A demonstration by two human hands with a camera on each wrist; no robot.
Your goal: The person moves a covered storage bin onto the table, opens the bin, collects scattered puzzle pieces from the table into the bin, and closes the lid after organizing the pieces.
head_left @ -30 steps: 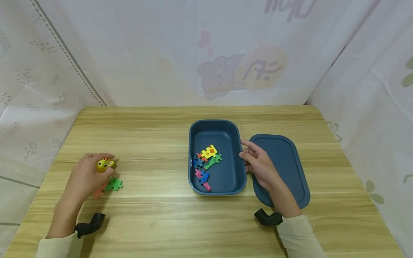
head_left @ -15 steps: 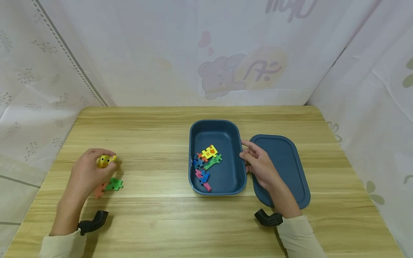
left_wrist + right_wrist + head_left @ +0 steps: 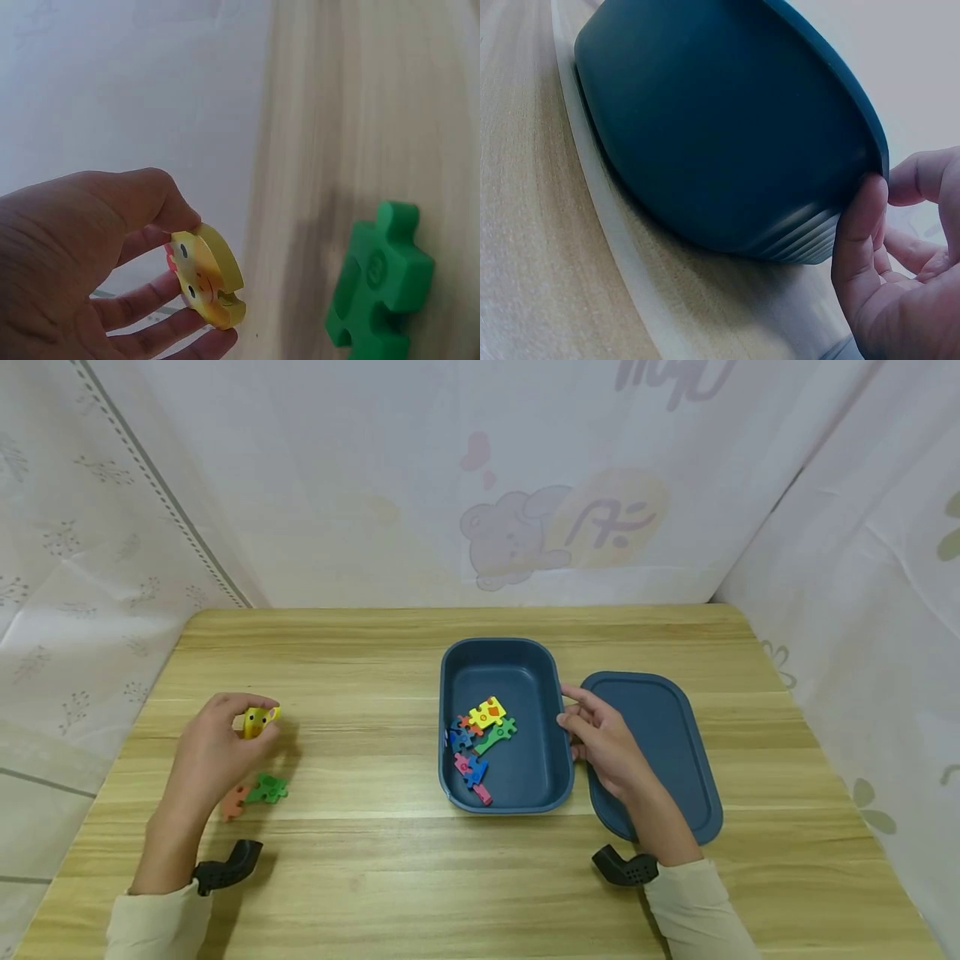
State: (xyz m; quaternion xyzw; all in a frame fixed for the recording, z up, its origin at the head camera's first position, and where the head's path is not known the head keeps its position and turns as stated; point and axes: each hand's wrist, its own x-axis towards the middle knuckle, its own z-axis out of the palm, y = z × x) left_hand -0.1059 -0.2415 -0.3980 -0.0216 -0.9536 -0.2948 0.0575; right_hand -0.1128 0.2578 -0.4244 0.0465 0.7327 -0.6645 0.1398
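Thumb and fingers of my left hand (image 3: 217, 752) pinch a yellow animal-head puzzle piece (image 3: 257, 720), raised off the table at the left. The left wrist view shows its painted face (image 3: 196, 274) turned partly toward the palm. Below that hand, a green puzzle piece (image 3: 267, 788) and an orange puzzle piece (image 3: 235, 802) lie side by side on the wood. My right hand (image 3: 606, 739) holds the right rim of a dark blue box (image 3: 540, 777), thumb and index finger at its edge. Inside the box, several colourful puzzle pieces (image 3: 487, 713) are gathered toward its left wall.
The box's dark blue lid (image 3: 667, 727) lies flat at the right, partly under my right forearm. Patterned white cloth (image 3: 360, 485) hangs behind and beside the wooden table (image 3: 360, 877).
My left hand has moved up and slightly right with the yellow puzzle piece, away from the green and orange pieces. The right hand and box have stayed in place.
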